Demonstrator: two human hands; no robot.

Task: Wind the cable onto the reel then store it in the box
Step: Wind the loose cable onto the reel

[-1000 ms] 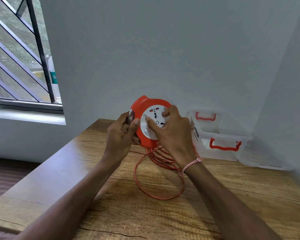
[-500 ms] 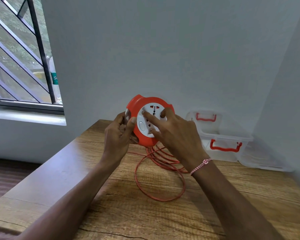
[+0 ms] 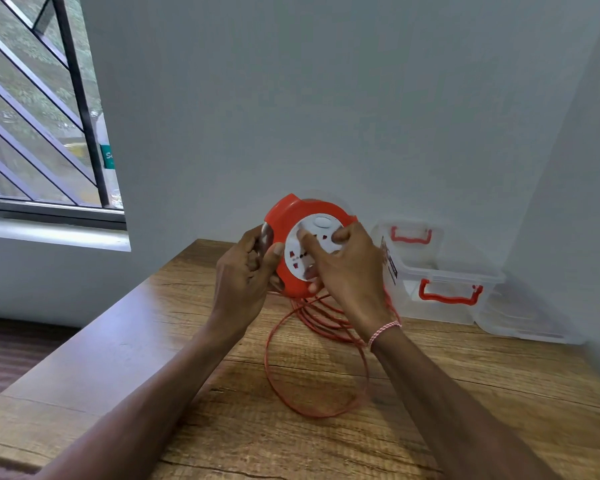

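Orange, one reel (image 3: 285,216), left hand (image 3: 243,275) and right hand (image 3: 350,271) both gripping it, one loose cable (image 3: 321,323), one clear box (image 3: 458,273)

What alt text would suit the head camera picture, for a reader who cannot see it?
Two hands hold a red cable reel above a wooden table: the left hand grips its rim, the right hand grips its white socket face. Loose red cable lies below; a clear box stands behind.

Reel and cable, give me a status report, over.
Left hand grips the reel rim, right hand grips its white face. Cable loops lie loose on the table. Box waits behind, nothing blocking.
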